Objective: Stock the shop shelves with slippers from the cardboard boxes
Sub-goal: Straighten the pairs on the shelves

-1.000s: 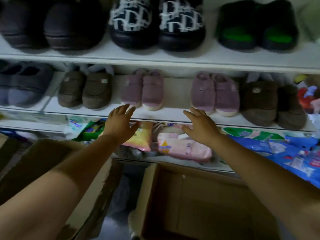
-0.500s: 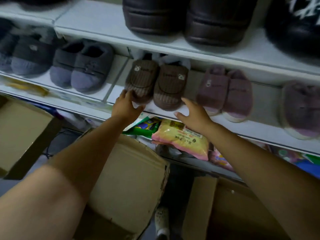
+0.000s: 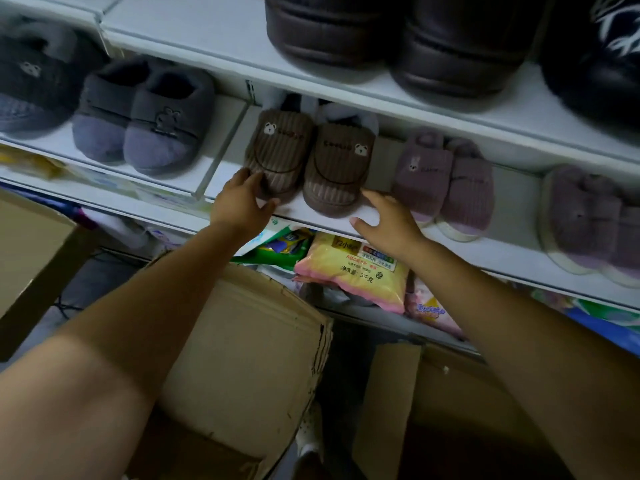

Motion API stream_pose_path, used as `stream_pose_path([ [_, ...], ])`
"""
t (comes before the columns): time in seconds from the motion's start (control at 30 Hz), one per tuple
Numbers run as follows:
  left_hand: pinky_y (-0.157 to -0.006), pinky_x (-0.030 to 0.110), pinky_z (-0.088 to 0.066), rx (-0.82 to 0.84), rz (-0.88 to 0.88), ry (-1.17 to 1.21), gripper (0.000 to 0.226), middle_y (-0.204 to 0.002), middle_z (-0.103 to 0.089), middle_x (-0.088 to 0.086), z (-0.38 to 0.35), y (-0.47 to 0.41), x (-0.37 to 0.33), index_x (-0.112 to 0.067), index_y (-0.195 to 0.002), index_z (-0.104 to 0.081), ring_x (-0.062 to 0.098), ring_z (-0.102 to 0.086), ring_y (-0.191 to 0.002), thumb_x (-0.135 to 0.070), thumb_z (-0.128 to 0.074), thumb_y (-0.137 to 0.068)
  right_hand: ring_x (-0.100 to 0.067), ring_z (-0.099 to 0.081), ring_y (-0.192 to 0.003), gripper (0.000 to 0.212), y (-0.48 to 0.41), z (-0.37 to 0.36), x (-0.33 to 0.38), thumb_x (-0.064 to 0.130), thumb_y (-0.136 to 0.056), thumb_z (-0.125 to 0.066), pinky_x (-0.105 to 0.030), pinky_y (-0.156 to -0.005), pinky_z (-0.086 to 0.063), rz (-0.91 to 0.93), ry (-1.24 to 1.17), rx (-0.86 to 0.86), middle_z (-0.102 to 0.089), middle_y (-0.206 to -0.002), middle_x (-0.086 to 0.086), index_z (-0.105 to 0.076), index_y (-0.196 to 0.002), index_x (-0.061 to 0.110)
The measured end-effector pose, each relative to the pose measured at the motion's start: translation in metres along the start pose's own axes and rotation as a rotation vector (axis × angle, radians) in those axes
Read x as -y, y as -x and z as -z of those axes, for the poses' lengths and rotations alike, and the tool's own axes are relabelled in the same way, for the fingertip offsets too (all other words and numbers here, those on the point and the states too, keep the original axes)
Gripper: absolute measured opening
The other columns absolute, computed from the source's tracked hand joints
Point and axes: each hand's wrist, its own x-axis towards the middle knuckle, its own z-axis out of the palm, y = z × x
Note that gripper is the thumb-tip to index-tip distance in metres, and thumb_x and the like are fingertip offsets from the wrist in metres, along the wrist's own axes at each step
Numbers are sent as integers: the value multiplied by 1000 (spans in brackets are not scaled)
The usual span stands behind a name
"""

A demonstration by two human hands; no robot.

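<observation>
Both hands have moved from the pink pair point(image 3: 446, 181) to the brown slippers point(image 3: 294, 157) on the shelf point(image 3: 485, 251), seemingly to straighten them. The left hand point(image 3: 242, 202) curls its fingers round one toe. The right hand point(image 3: 384, 220), fingers spread, touches the other.

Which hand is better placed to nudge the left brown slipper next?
Left, probably. The left hand cups the left brown slipper's toe; the right hand lies open beyond the right brown slipper.
</observation>
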Motion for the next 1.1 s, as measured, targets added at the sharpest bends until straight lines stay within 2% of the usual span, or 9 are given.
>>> stream_pose_path([
  [0.1,-105,48,-47,-35,-67,-25,64,-154,-44,14,5,26,-18,-17,-145,-49,39,-49,-133,-45,-68,-90,-31,-36,-144,77,25,22,-4,54,-93,-63,-42,-113,-39,14,181,-22,-38,-159,-8,-33,-158,26],
  [0.2,-110,47,-44,-55,-121,-48,67,-156,-42,16,12,59,-35,-18,-148,-48,38,-44,-138,-46,-68,-91,-28,-35,-143,79,48,49,-4,56,-92,-60,-41,-111,-39,80,310,-39,-40,-158,-3,-32,-159,24],
  [0.33,-111,48,-43,-84,-194,-72,65,-153,-48,14,32,109,-65,-18,-146,-52,37,-46,-138,-50,-64,-92,-25,-31,-146,78,85,83,-1,54,-92,-62,-42,-115,-36,158,311,-83,-37,-161,-1,-33,-158,23],
  [0.47,-100,52,-50,-180,-286,-76,57,-139,-59,15,54,154,-113,-13,-132,-63,38,-57,-125,-50,-60,-89,-24,-25,-151,77,137,117,-3,52,-93,-61,-43,-119,-31,223,307,-157,-30,-165,-2,-32,-158,23],
  [0.6,-103,51,-49,-264,-380,-52,55,-141,-59,11,75,199,-190,-15,-133,-64,35,-57,-127,-47,-60,-89,-25,-28,-151,84,201,163,-17,59,-83,-52,-44,-118,-34,276,388,-206,-32,-164,-3,-35,-157,22],
  [0.73,-101,46,-50,-345,-441,-26,56,-137,-62,15,82,240,-273,-11,-131,-67,40,-62,-118,-41,-66,-84,-21,-28,-150,75,268,229,-41,53,-93,-60,-42,-117,-34,327,452,-300,-30,-165,2,-34,-158,24],
  [0.83,-105,49,-47,-362,-500,-39,65,-145,-56,11,87,271,-333,-17,-142,-58,39,-57,-123,-47,-60,-84,-20,-25,-150,74,325,280,-63,53,-96,-56,-40,-119,-32,312,492,-336,-28,-165,5,-27,-160,27],
  [0.93,-108,49,-45,-441,-593,31,66,-143,-58,11,95,299,-388,-16,-143,-57,35,-54,-129,-51,-58,-88,-22,-34,-146,73,374,321,-87,52,-95,-58,-41,-113,-39,320,525,-429,-37,-161,3,-32,-158,26],
  [1.1,-111,40,-40,-452,-683,155,61,-145,-57,5,111,322,-468,-18,-145,-55,26,-50,-134,-48,-65,-94,-20,-29,-149,70,434,378,-116,50,-96,-59,-40,-116,-36,257,517,-522,-31,-164,4,-35,-157,26],
])
